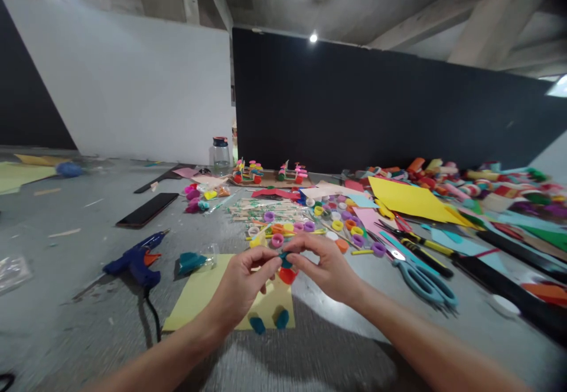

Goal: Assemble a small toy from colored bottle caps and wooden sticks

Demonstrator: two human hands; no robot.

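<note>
My left hand [250,271] and my right hand [321,265] meet over a pale yellow sheet [199,294]. Between their fingertips is a small piece of teal modelling clay [284,257], pinched from both sides and partly covered. Just below it shows a red-orange bottle cap [287,275]; whether it touches the fingers I cannot tell. Two flattened teal clay pieces, one on the left [257,324] and one on the right [282,319], lie at the sheet's near edge. A lump of teal clay in clear wrapping [192,263] rests left of my left hand.
A blue glue gun [137,261] and a phone [148,209] lie at left. Ahead are colourful bottle caps [336,225], thin sticks [252,209], two small wheeled models [292,172] and a jar [220,156]. Scissors [425,283], pliers [411,235] and yellow paper [411,200] are at right.
</note>
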